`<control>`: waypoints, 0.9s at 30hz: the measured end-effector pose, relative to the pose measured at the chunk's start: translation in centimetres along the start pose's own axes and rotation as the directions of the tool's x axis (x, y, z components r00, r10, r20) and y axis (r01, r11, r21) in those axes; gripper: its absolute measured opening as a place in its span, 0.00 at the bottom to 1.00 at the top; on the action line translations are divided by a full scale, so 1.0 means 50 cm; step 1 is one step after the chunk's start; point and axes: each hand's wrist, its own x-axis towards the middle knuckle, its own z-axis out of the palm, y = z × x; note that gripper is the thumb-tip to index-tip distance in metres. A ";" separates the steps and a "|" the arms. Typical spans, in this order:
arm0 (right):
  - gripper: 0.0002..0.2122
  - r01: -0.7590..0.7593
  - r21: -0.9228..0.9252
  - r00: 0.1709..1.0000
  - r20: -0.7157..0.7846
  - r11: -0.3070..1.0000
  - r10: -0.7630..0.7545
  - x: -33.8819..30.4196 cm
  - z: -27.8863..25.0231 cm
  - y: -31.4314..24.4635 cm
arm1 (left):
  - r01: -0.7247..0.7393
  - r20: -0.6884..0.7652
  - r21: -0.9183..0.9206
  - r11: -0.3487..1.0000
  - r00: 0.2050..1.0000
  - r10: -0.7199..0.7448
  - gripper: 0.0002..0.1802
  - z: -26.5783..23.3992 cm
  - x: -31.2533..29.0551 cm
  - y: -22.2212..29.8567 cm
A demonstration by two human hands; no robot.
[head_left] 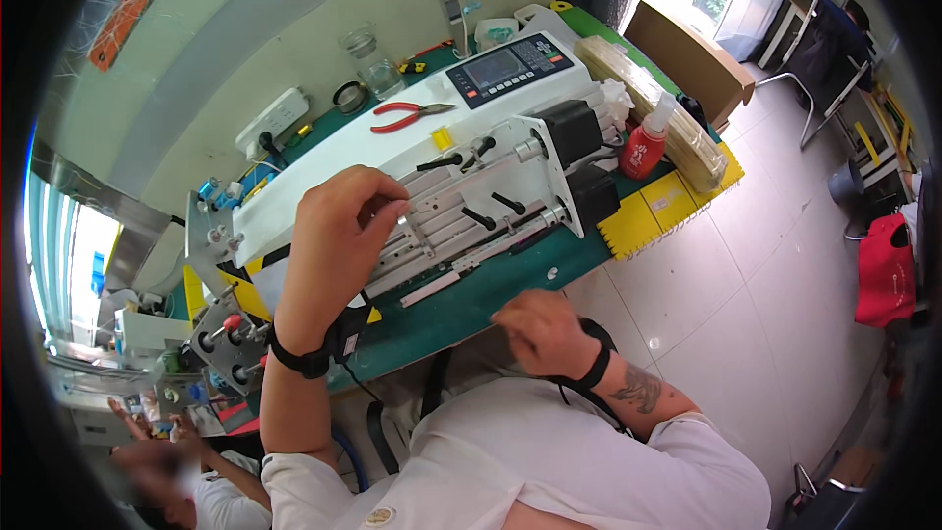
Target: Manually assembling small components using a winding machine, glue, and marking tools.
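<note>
My left hand (343,226) is over the left end of a white benchtop machine (324,157). Thumb and forefinger come together in a pinch beside the machine's metal rails (442,216); whatever they hold is too small to make out. My right hand (547,332) hangs in front of the green table edge with its fingers curled in, slightly blurred. What lies inside them is hidden. Several black clamp levers (479,218) stand out from the rails, and two black motors (574,132) sit at their right end. A control panel (510,69) with a screen tops the machine.
Red-handled pliers (400,120) lie on the machine's top. A red bottle (645,145) stands right of the motors, near a long wrapped bundle (657,108). At the back are a glass jar (373,64) and a power strip (275,123). Another person (211,481) sits at lower left.
</note>
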 end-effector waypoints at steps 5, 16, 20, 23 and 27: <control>0.20 0.034 0.111 0.990 0.131 0.993 -0.048 -0.048 0.077 0.008 | -0.233 -0.014 0.187 0.954 0.971 0.239 0.05 0.034 0.059 0.033; 0.18 -0.020 0.177 0.985 0.170 0.984 -0.011 -0.049 0.071 0.025 | -0.350 -0.153 0.275 0.896 0.904 0.400 0.05 0.095 0.044 0.052; 0.16 -0.001 0.160 0.988 0.155 0.987 -0.024 -0.037 0.070 0.022 | -0.128 -0.366 0.261 0.957 0.904 0.221 0.08 0.083 -0.068 0.006; 0.14 -0.021 0.134 0.984 0.180 0.991 -0.004 -0.032 0.068 0.016 | -0.049 -0.358 0.205 0.977 0.926 0.122 0.08 0.098 -0.103 -0.015; 0.14 -0.057 0.133 0.977 0.209 0.990 0.028 -0.047 0.078 0.015 | -0.181 -0.321 0.265 0.947 0.910 0.264 0.07 0.128 -0.075 -0.008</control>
